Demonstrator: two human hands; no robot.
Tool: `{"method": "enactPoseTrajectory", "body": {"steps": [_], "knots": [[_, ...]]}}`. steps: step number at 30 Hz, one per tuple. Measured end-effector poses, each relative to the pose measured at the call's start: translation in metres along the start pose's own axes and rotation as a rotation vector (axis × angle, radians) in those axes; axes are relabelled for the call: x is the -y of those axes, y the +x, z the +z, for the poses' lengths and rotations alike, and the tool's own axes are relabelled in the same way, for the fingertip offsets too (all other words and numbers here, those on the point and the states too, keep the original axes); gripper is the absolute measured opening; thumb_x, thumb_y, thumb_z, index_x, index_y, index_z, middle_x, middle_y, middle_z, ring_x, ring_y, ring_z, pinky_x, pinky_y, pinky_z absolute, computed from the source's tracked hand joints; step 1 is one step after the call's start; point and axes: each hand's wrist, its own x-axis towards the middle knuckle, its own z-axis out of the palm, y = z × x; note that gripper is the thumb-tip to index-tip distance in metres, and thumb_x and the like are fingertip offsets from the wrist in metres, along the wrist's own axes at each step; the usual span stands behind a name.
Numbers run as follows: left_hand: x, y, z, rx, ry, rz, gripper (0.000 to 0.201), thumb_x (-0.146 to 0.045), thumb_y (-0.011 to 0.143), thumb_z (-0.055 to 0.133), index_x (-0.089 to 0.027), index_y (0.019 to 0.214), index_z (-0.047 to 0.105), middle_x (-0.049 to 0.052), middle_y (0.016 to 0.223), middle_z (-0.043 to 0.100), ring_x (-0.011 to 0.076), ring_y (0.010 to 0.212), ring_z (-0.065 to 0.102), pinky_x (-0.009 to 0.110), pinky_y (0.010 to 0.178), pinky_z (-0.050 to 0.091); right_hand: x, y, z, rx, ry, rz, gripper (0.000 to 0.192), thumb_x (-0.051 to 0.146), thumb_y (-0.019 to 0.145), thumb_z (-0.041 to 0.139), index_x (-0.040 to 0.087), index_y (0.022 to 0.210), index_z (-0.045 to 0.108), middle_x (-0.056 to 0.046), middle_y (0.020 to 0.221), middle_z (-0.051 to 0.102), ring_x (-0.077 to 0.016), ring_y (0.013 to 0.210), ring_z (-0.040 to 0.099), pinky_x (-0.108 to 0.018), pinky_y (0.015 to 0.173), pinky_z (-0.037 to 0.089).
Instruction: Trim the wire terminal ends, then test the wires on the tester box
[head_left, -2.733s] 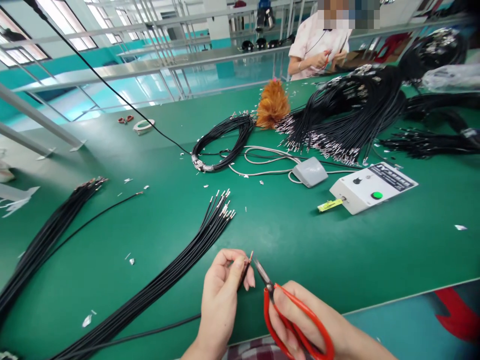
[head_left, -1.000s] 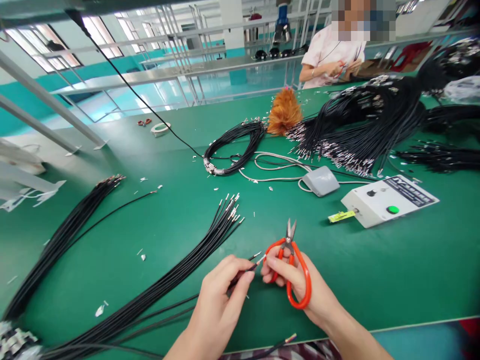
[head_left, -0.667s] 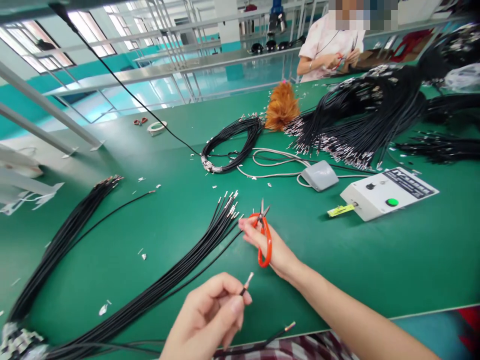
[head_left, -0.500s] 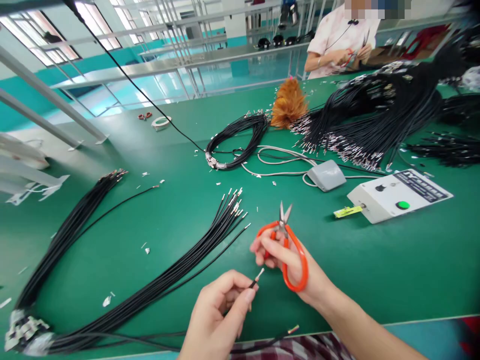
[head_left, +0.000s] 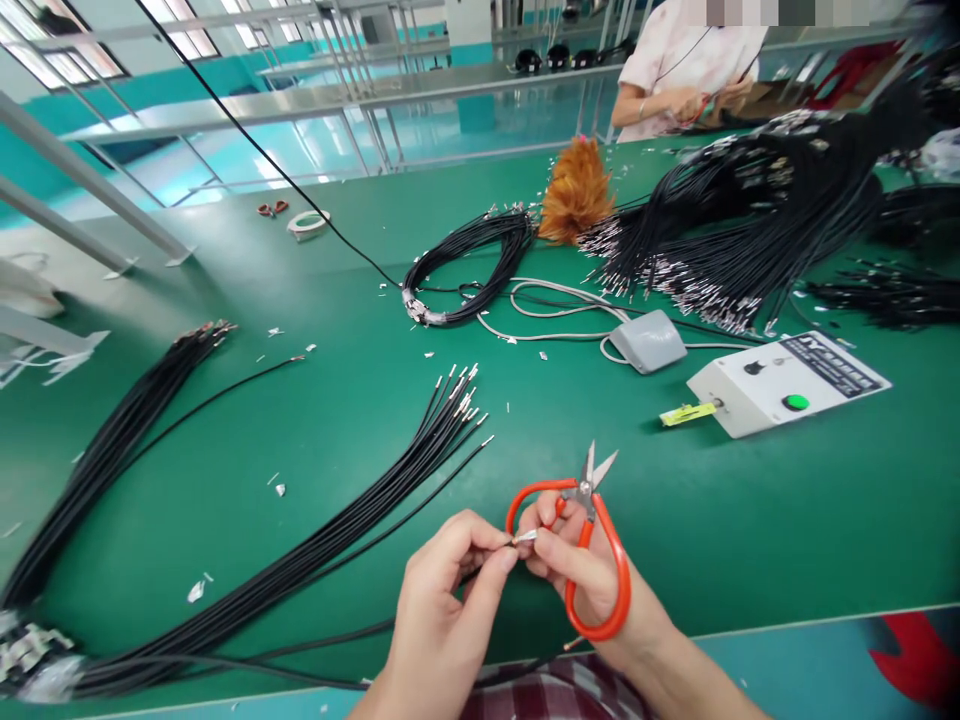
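Between thumb and fingers, my left hand [head_left: 454, 600] pinches a black cable close to its stripped end [head_left: 525, 536], which has a silvery wrap. My right hand [head_left: 592, 560] has its thumb and finger at that silvery end, while red-handled scissors [head_left: 586, 490] hang in the same hand, blades parted and pointing away from me. Left of my hands lies a bundle of black cables [head_left: 360, 520] with pale stripped tips. It bends round at the lower left, where metal connectors [head_left: 34, 650] are gathered, and joins a second bundle [head_left: 112, 450].
A coil of black cable [head_left: 465, 260], an orange feather duster [head_left: 577, 195] and a large heap of black cables [head_left: 735, 230] lie farther back. At right sit a white box with a green button [head_left: 795, 385] and a grey block [head_left: 649, 340]. A co-worker [head_left: 682, 80] is across the table.
My right hand has come down to the cable's end, and its thumb and finger now meet the silvery wrap. The scissors moved along with it. The camera view has shifted slightly.
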Motion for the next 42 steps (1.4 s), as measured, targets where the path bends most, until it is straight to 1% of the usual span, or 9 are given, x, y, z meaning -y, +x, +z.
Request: {"method": "enactPoseTrajectory", "body": {"steps": [4, 8, 12, 21, 28, 32, 35, 38, 42], "knots": [[0.001, -0.001, -0.001, -0.053, 0.004, 0.070, 0.009, -0.017, 0.082, 0.060, -0.021, 0.073, 0.061, 0.000, 0.070, 0.058, 0.0154, 0.065, 0.056, 0.023, 0.059, 0.046, -0.010, -0.004, 0.000, -0.010, -0.047, 0.032, 0.027, 0.027, 0.068, 0.078, 0.019, 0.076, 0.053, 0.002, 0.073, 0.057, -0.0110, 0.069, 0.052, -0.023, 0.064, 0.040], [0.001, 0.000, -0.003, -0.018, 0.094, 0.106, 0.009, -0.017, 0.082, 0.060, -0.022, 0.074, 0.060, 0.001, 0.071, 0.058, 0.0152, 0.064, 0.055, 0.023, 0.058, 0.044, 0.003, 0.000, -0.002, -0.031, -0.008, -0.083, 0.027, 0.029, 0.070, 0.076, 0.021, 0.077, 0.051, 0.002, 0.074, 0.060, -0.0113, 0.066, 0.053, -0.022, 0.057, 0.038], [0.002, 0.000, -0.002, -0.018, 0.103, 0.084, 0.010, -0.019, 0.083, 0.060, -0.021, 0.073, 0.059, 0.000, 0.069, 0.056, 0.0145, 0.063, 0.053, 0.023, 0.057, 0.043, 0.012, 0.003, 0.002, -0.025, -0.058, -0.131, 0.027, 0.024, 0.068, 0.077, 0.020, 0.073, 0.051, 0.002, 0.071, 0.063, -0.0111, 0.065, 0.056, -0.023, 0.061, 0.042], [-0.007, 0.004, 0.000, -0.022, -0.149, -0.214, 0.018, -0.029, 0.078, 0.064, -0.017, 0.068, 0.057, -0.004, 0.059, 0.050, 0.0083, 0.051, 0.039, 0.019, 0.048, 0.034, 0.017, 0.001, 0.007, -0.057, -0.210, -0.204, 0.024, 0.018, 0.071, 0.073, 0.021, 0.072, 0.049, 0.002, 0.073, 0.066, -0.0115, 0.069, 0.061, -0.023, 0.066, 0.048], [-0.007, 0.007, -0.002, 0.039, -0.260, -0.332, 0.023, -0.036, 0.075, 0.068, -0.014, 0.080, 0.064, -0.004, 0.059, 0.049, 0.0071, 0.052, 0.037, 0.017, 0.046, 0.028, 0.029, 0.002, 0.008, -0.064, -0.513, -0.345, 0.019, 0.019, 0.076, 0.066, 0.021, 0.074, 0.047, 0.001, 0.079, 0.062, -0.0123, 0.073, 0.059, -0.025, 0.069, 0.047], [-0.009, 0.008, -0.006, 0.017, -0.341, -0.379, 0.024, -0.036, 0.075, 0.070, -0.013, 0.081, 0.064, -0.003, 0.059, 0.049, 0.0063, 0.052, 0.038, 0.015, 0.045, 0.027, 0.031, -0.001, -0.004, -0.046, -0.670, -0.178, 0.020, 0.033, 0.079, 0.064, 0.021, 0.078, 0.048, 0.003, 0.075, 0.056, -0.0110, 0.066, 0.052, -0.023, 0.063, 0.043], [-0.010, 0.009, -0.008, 0.017, -0.390, -0.381, 0.024, -0.036, 0.075, 0.070, -0.014, 0.080, 0.064, -0.004, 0.057, 0.047, 0.0050, 0.049, 0.034, 0.014, 0.042, 0.023, 0.036, -0.007, -0.013, -0.004, -0.992, -0.008, 0.028, 0.043, 0.080, 0.061, 0.021, 0.071, 0.047, 0.005, 0.065, 0.046, -0.0104, 0.060, 0.042, -0.022, 0.055, 0.036], [-0.010, 0.010, -0.008, 0.033, -0.393, -0.369, 0.022, -0.035, 0.078, 0.068, -0.014, 0.079, 0.063, -0.006, 0.054, 0.045, 0.0040, 0.047, 0.031, 0.014, 0.041, 0.021, 0.039, -0.012, -0.015, 0.064, -1.283, 0.041, 0.039, 0.047, 0.079, 0.061, 0.020, 0.061, 0.040, 0.006, 0.060, 0.040, -0.0097, 0.057, 0.035, -0.022, 0.051, 0.027], [-0.013, 0.011, -0.005, 0.026, -0.369, -0.368, 0.022, -0.033, 0.077, 0.068, -0.014, 0.073, 0.059, -0.005, 0.055, 0.047, 0.0045, 0.048, 0.035, 0.014, 0.042, 0.024, 0.041, -0.011, -0.010, 0.133, -1.353, 0.093, 0.047, 0.053, 0.077, 0.060, 0.019, 0.059, 0.034, 0.007, 0.056, 0.032, -0.0090, 0.055, 0.026, -0.022, 0.046, 0.020]]}}
